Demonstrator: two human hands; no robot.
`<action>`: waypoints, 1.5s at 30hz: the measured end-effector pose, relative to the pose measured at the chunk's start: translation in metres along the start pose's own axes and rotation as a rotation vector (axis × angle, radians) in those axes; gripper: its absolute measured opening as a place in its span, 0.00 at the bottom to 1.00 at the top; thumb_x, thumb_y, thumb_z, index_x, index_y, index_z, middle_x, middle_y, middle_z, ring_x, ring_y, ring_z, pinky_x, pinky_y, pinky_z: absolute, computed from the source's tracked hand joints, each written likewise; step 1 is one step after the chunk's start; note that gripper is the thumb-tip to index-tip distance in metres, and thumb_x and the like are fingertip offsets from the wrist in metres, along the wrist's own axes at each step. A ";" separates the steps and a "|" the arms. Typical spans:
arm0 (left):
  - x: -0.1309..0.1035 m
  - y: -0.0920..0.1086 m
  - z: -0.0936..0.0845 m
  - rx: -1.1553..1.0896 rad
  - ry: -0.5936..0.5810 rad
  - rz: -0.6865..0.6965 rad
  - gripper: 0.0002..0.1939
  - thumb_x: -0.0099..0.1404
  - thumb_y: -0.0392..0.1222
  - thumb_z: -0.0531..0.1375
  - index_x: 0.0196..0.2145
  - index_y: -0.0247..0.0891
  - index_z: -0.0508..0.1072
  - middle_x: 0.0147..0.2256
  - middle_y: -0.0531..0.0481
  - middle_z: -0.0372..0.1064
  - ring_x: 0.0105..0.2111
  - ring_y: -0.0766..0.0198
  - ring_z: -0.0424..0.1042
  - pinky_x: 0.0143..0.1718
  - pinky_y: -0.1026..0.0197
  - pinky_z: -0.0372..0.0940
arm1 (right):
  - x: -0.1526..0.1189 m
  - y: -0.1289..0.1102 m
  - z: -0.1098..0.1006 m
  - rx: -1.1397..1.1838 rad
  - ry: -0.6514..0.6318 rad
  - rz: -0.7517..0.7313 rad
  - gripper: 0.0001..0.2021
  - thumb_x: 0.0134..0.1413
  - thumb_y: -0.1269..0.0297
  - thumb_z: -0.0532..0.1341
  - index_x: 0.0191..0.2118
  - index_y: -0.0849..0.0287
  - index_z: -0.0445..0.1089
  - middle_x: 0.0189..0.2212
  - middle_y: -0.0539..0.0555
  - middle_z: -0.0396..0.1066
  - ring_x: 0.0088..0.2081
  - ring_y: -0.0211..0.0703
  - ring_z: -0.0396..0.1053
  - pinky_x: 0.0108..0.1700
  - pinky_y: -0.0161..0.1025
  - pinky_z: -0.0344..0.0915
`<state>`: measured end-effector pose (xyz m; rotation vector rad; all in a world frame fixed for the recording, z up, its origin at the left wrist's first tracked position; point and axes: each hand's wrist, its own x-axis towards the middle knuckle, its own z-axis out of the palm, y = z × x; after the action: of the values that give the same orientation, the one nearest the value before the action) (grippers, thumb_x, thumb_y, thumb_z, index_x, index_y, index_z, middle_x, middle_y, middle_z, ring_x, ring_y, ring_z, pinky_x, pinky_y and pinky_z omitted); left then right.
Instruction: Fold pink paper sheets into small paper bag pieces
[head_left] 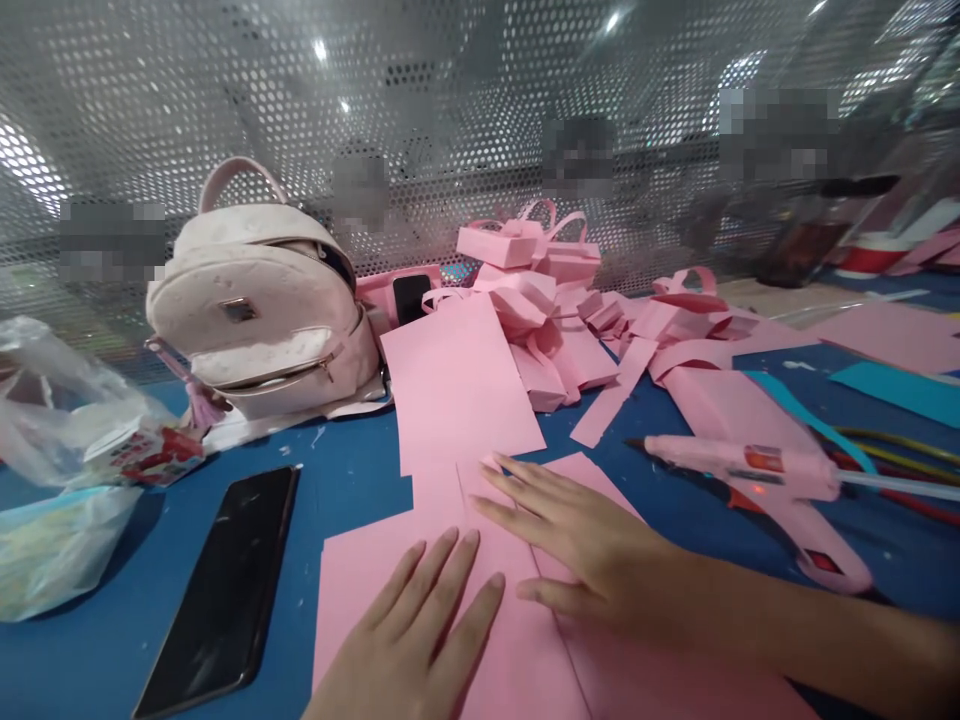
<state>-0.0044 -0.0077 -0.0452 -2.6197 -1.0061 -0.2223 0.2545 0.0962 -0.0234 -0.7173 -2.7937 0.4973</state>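
Flat sheets of pink paper (pixel 360 580) lie in front of me, with a seam or crease running lengthwise between my hands. My left hand (pixel 420 630) rests on the paper with its fingers stretched out. Farther up and to the right, my right hand (pixel 577 530) lies flat on the same paper, fingers spread. Neither hand grips anything. Just beyond them sits another pink sheet (pixel 465 390). To the right of my right hand, a pink hot glue gun (pixel 757 480) lies on its side with a glue stick in its back end.
A black phone (pixel 225 590) lies on the blue table (pixel 337 480) at left, near plastic bags (pixel 60 400). Behind stand a pale pink backpack (pixel 262 310) and a heap of folded pink paper boxes (pixel 540 300). Blue strips (pixel 900 390) and a dark bottle (pixel 802 240) are at right.
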 end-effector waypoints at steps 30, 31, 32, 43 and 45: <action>0.015 -0.013 -0.019 -0.321 0.005 -0.140 0.33 0.66 0.30 0.49 0.68 0.30 0.49 0.69 0.29 0.47 0.70 0.47 0.44 0.62 0.38 0.60 | 0.007 -0.014 -0.014 0.053 -0.184 0.139 0.36 0.64 0.45 0.57 0.71 0.51 0.48 0.73 0.57 0.39 0.72 0.61 0.37 0.70 0.61 0.40; 0.015 -0.013 -0.019 -0.319 0.002 -0.130 0.34 0.66 0.30 0.49 0.68 0.30 0.48 0.69 0.28 0.47 0.70 0.47 0.44 0.62 0.38 0.60 | 0.007 -0.015 -0.014 0.051 -0.187 0.140 0.36 0.64 0.45 0.56 0.71 0.51 0.48 0.73 0.57 0.38 0.72 0.61 0.37 0.70 0.62 0.40; 0.015 -0.013 -0.020 -0.317 -0.007 -0.116 0.34 0.66 0.30 0.49 0.69 0.30 0.47 0.69 0.29 0.47 0.70 0.47 0.44 0.62 0.39 0.60 | 0.007 -0.015 -0.015 0.049 -0.187 0.144 0.36 0.64 0.45 0.57 0.71 0.51 0.48 0.73 0.57 0.38 0.72 0.61 0.36 0.70 0.62 0.40; 0.016 -0.014 -0.025 -0.263 -0.144 -0.010 0.37 0.63 0.29 0.50 0.69 0.29 0.49 0.70 0.32 0.44 0.70 0.44 0.42 0.63 0.40 0.59 | 0.006 -0.011 -0.012 0.061 -0.158 0.138 0.36 0.64 0.45 0.57 0.72 0.52 0.47 0.73 0.57 0.35 0.72 0.58 0.36 0.70 0.61 0.41; 0.014 -0.014 -0.018 -0.267 -0.086 -0.003 0.37 0.62 0.29 0.49 0.69 0.29 0.50 0.70 0.34 0.45 0.70 0.46 0.41 0.64 0.41 0.59 | 0.006 -0.010 -0.011 0.063 -0.142 0.121 0.36 0.65 0.45 0.57 0.72 0.54 0.48 0.73 0.58 0.36 0.72 0.58 0.37 0.70 0.60 0.41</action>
<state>-0.0037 0.0045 -0.0209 -2.8897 -1.0748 -0.2634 0.2485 0.0939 -0.0093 -0.8730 -2.8607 0.6810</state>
